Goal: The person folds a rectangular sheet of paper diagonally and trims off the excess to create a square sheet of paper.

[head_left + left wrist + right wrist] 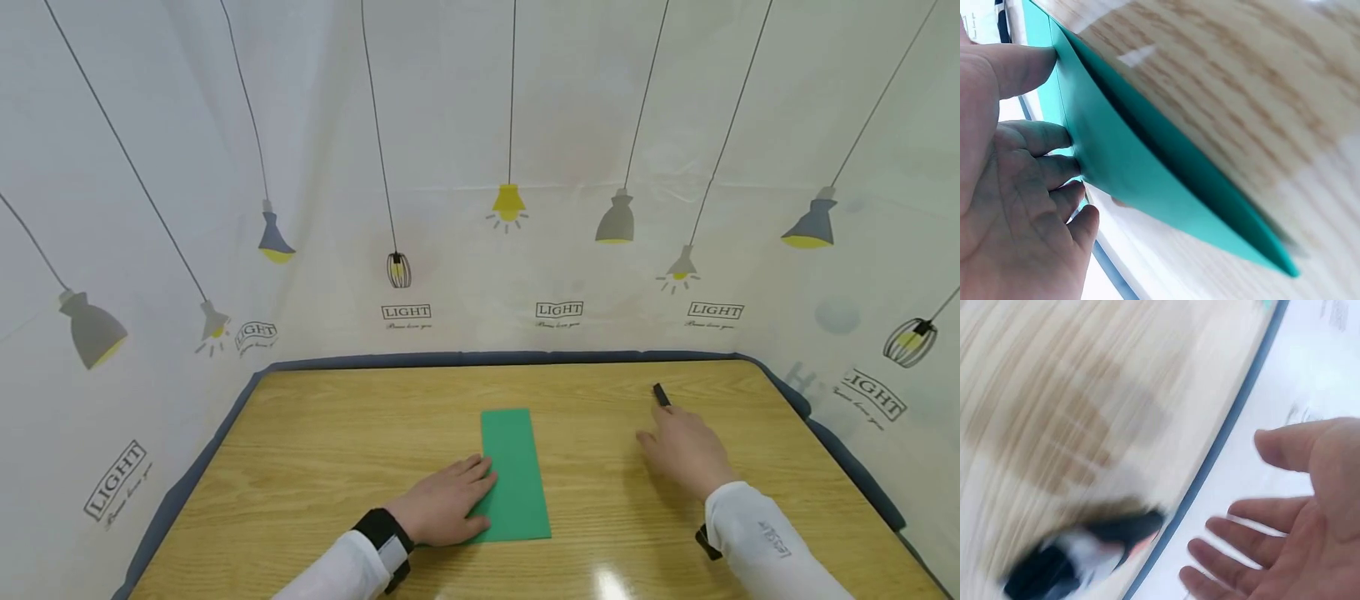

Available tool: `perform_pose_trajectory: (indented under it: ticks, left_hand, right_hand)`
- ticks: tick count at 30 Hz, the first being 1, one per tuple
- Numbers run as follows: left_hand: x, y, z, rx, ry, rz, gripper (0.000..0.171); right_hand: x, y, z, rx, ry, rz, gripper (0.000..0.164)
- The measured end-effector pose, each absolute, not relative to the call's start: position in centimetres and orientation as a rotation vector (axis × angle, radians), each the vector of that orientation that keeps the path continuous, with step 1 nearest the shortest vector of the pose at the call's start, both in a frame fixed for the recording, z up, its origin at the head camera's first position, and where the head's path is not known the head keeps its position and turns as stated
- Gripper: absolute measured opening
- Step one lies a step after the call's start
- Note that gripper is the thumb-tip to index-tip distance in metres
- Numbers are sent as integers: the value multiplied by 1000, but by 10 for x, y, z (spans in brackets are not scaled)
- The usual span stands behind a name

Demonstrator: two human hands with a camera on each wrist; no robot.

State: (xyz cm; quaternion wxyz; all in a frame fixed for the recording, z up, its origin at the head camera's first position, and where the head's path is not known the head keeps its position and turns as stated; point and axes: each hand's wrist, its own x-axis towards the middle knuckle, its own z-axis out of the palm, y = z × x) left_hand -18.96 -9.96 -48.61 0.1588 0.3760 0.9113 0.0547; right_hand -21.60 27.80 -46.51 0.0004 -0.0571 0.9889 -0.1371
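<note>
A green sheet of paper [517, 479] lies on the table, folded lengthwise. In the left wrist view its two layers [1129, 147] gape apart at the near end. My left hand [444, 502] rests on the sheet's left part, fingers spread and nearly straight. My right hand [687, 450] is over the right side of the table. Close to it lies a slim black object [661, 394], partly behind the fingers in the head view. The right wrist view shows this object [1085, 556] blurred, with a white label and a reddish bit, apart from my loosely extended fingers; its kind is unclear.
The wooden table [337, 442] has a dark blue edge strip [450, 359]. Around it hangs a white curtain [450, 108] printed with lamps and the word LIGHT. Lamplight glares off the table near its front.
</note>
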Motion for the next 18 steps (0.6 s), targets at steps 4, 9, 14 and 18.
perform_pose_trajectory:
  ticks: [4,9,14,18]
  left_hand:
    - [-190,-98,-489,1080,2633,133,68]
    - [-191,-97,-491,1060,2670,121,69]
    - [-191,-97,-490,1051,2669,105,70]
    - [-191,-97,-489,1046,2673,93,70]
  right_hand:
    - [-216,301,-469,-16,3082,-358,61]
    - [-217,317,-473,98,3012,-336,63]
    - [-218,324,-477,137,2970,-369,59]
    - [-221,326,-482,153,2955,-377,53]
